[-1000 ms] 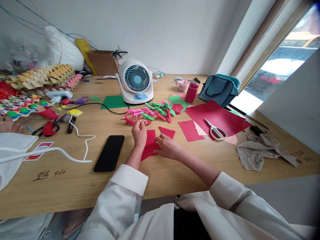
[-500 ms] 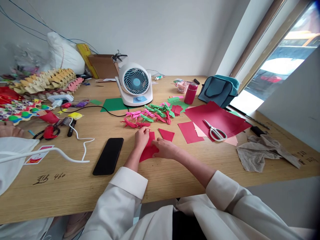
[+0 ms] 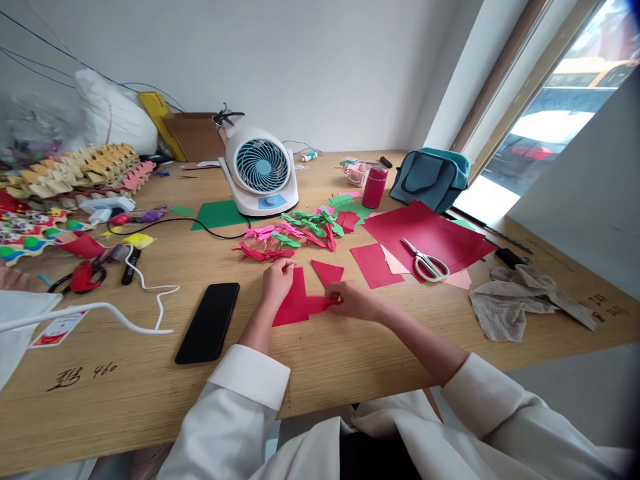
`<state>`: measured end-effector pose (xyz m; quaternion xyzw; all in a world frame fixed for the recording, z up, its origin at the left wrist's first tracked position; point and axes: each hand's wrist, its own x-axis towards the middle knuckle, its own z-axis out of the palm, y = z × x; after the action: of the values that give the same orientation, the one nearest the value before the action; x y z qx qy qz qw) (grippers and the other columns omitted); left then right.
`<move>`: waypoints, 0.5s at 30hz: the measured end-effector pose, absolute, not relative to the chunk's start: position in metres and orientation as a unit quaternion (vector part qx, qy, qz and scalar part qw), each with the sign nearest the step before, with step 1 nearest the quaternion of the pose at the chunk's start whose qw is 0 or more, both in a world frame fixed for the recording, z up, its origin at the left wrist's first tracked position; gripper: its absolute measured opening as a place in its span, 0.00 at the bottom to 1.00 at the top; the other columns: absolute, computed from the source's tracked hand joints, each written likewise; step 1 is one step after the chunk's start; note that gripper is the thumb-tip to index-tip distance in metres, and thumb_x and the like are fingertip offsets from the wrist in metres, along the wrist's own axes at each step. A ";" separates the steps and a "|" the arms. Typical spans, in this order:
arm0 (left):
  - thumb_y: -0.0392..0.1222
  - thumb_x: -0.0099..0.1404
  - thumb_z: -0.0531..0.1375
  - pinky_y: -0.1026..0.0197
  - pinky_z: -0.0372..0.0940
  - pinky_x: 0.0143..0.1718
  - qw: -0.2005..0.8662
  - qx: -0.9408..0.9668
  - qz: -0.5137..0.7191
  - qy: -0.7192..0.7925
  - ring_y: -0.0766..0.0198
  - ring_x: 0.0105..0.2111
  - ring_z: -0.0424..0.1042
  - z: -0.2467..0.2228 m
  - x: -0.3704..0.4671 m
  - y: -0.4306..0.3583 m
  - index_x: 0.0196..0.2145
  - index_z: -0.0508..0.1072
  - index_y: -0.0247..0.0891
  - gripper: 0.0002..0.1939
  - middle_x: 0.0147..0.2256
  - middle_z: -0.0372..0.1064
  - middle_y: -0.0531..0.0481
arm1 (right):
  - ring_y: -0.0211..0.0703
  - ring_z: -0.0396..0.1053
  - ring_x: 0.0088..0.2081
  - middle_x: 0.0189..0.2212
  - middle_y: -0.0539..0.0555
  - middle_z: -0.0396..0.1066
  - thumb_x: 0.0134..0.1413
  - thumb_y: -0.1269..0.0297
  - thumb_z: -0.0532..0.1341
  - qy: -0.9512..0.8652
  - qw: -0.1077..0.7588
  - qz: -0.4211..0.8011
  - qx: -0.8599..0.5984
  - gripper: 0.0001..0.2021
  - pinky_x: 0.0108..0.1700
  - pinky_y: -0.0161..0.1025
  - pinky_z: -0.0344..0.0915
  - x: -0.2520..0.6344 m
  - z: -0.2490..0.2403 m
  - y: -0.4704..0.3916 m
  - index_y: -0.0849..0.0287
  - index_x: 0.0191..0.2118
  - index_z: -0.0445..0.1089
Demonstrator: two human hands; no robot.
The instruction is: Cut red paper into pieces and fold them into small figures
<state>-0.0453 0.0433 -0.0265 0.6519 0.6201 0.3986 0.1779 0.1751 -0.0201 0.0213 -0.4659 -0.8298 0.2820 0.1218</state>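
Observation:
Red paper [image 3: 293, 303] lies on the wooden table in front of me. My left hand [image 3: 278, 281] is closed at its upper left edge; whatever its fingers hold, if anything, is too small to make out. A small red paper strip [image 3: 318, 305] is pinched in my right hand [image 3: 349, 300], with its left end by the larger red paper. Just above my right hand lies a red paper piece [image 3: 327, 272] with slanted edges. Folded red, pink and green paper shapes [image 3: 300, 230] are heaped beyond both hands.
A black phone [image 3: 208, 323] lies left of my forearm. White scissors [image 3: 427, 261] rest on red sheets [image 3: 435, 233] at right. Behind stand a fan [image 3: 263, 168], a red can [image 3: 375, 187] and a blue bag [image 3: 431, 180]. Another person's white sleeve [image 3: 25, 320] is at far left.
My right hand has moved right, drawing the small red strip out from the larger red paper. My left hand stays at the paper's upper left edge. The view has shifted slightly.

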 end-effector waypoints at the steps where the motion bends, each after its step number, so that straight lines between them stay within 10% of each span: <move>1: 0.35 0.62 0.56 0.58 0.68 0.40 0.176 0.654 0.399 0.619 0.59 0.34 0.75 -0.027 -0.045 0.043 0.33 0.77 0.40 0.09 0.35 0.78 0.47 | 0.35 0.64 0.29 0.28 0.47 0.69 0.49 0.67 0.64 -0.817 0.137 0.283 -0.484 0.06 0.30 0.31 0.56 0.188 0.023 -0.012 0.60 0.35 0.70; 15: 0.32 0.62 0.54 0.57 0.68 0.42 0.136 0.690 0.410 0.581 0.59 0.37 0.74 -0.032 -0.047 0.042 0.34 0.74 0.40 0.10 0.35 0.75 0.48 | 0.32 0.61 0.22 0.21 0.47 0.64 0.49 0.66 0.65 -0.498 0.424 0.393 -0.647 0.09 0.24 0.31 0.57 0.245 0.024 0.148 0.64 0.35 0.66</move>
<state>-0.0472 0.0415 -0.0324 0.6898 0.5812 0.4100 0.1356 0.2448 0.1484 0.0242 -0.6468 -0.4978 0.3925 0.4240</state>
